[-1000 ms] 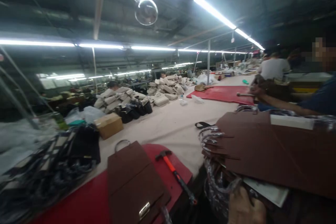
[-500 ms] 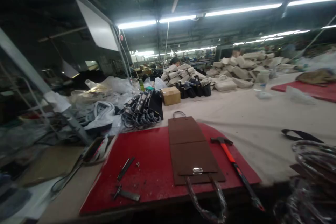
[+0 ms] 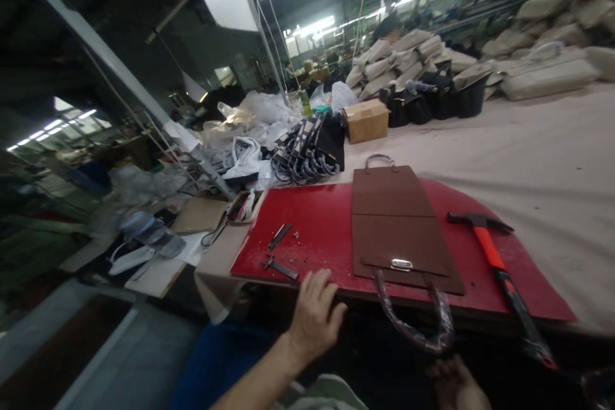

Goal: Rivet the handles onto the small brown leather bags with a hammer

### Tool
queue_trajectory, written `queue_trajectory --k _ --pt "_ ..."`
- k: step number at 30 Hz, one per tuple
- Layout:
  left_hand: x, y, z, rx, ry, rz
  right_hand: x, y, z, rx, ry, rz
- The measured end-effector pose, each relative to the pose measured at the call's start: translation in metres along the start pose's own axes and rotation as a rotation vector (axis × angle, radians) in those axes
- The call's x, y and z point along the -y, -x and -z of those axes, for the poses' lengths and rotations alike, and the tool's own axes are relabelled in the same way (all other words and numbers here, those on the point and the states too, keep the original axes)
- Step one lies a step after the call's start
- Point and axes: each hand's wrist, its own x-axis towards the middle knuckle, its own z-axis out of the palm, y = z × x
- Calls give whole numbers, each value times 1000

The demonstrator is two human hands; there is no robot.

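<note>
A brown bag panel (image 3: 398, 230) with a metal clasp lies flat on the red mat (image 3: 317, 218). Its plastic-wrapped handle (image 3: 413, 333) hangs over the table's front edge. My left hand (image 3: 317, 317) is at that edge, left of the handle, fingers apart and holding nothing. Below the handle's lower end is my right hand (image 3: 454, 381), dark and blurred, its fingers hard to make out. A claw hammer (image 3: 494, 256) with a red and black grip rests right of the panel. Small metal tools (image 3: 281, 267) lie on the mat's left part.
Behind the mat are a stack of black bag pieces (image 3: 312, 144), a cardboard box (image 3: 366, 122) and black bags (image 3: 432, 99). Beige bags are piled farther back. A slanted metal post (image 3: 125, 70) and a water bottle (image 3: 151, 234) stand left.
The view has swung left and down. Both my hands have come into view at the front edge. Panel, hammer and small tools keep their places on the mat.
</note>
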Motion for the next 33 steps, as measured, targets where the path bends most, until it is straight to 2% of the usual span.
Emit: queue_trajectory --k 2,3,4,7,9,11,14,15,17,20,22,24,27,30,33 --pt "47 14 14 33 -130 66 2 1 -11 -86 173 7" --pt "69 20 20 64 -174 86 5 3 -16 -46 302 24" --pt "89 26 26 92 -204 105 11 7 -20 64 437 50" --pt "136 35 39 180 -222 146 38 27 -36 525 742 125" --pt "156 35 41 237 -204 157 61 47 -51 757 826 159" --pt "169 31 38 288 -176 142 81 70 -68 912 889 183" --pt "183 25 29 317 -110 76 102 96 -91 1011 927 252" --pt "187 24 25 306 -84 51 105 101 -97 994 916 307" --pt "193 26 17 250 -34 19 107 101 -103 857 871 507" --pt "200 34 4 123 16 28 105 81 -101 473 951 925" --pt "202 39 -4 32 40 60 105 60 -96 204 1134 1103" --pt "202 41 -10 -25 57 88 108 38 -91 10 1353 1097" --pt "203 37 -15 -60 81 106 117 11 -89 -126 1574 908" --pt "205 27 -17 -82 107 106 128 -6 -91 -122 1626 768" --pt "208 19 -19 -105 121 123 135 -17 -91 -68 1609 716"
